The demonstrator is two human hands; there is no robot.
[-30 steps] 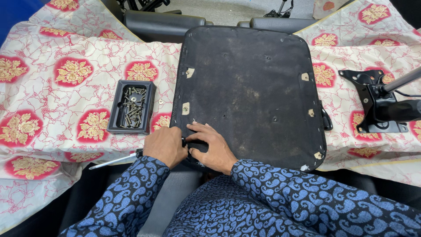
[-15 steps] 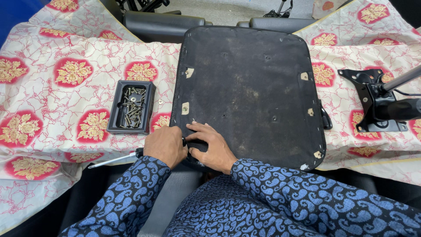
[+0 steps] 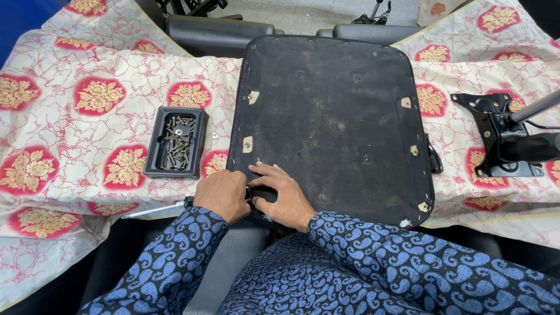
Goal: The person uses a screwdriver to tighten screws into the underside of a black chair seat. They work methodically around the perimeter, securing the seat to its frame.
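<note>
Gripping one seat base [image 3: 332, 116], two hands [image 3: 256, 195].

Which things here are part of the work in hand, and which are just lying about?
In use: left hand, right hand, black seat base, small black part between the hands.

Lying about: screw tray, metal rod, black bracket, patterned cloth.
</note>
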